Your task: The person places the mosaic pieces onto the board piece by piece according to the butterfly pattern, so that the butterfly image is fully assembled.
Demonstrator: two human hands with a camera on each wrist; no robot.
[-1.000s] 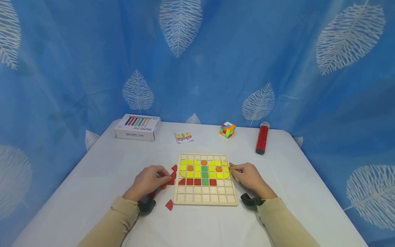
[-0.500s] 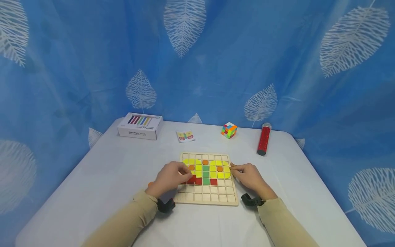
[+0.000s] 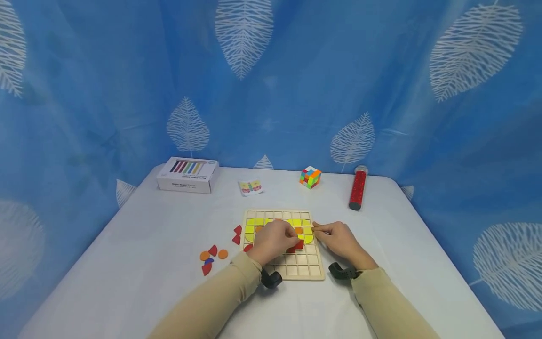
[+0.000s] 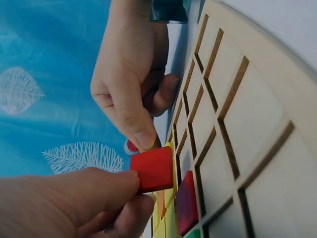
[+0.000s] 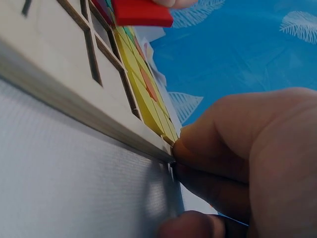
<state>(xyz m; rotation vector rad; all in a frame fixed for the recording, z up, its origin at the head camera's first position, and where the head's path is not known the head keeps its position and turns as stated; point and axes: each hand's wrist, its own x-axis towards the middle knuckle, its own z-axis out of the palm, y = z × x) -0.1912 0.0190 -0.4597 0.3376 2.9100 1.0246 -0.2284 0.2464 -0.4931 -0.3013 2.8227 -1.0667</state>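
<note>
My left hand (image 3: 273, 241) reaches over the wooden grid board (image 3: 303, 271) and pinches a red square tile (image 4: 152, 171) between thumb and finger. The tile is tilted, close over the board beside a laid red tile (image 4: 187, 206). At the board's right edge, my right hand (image 3: 340, 239) grips the rim between thumb and fingertips. Yellow tiles (image 3: 250, 230) with orange round pieces (image 3: 298, 230) fill the upper rows. The left hand hides the middle of the pattern in the head view; lower cells near the front are bare wood.
Left of the board lie loose red quarter-round pieces (image 3: 206, 269), orange discs (image 3: 222, 254) and a blue piece (image 3: 209, 261). Behind stand a white box (image 3: 186, 181), a picture card (image 3: 251, 188), a puzzle cube (image 3: 310, 177) and a red glittery tube (image 3: 358, 189).
My left hand has moved right from the loose pieces to over the board's right half, carrying the red square tile. The right hand stays at the board's edge.
</note>
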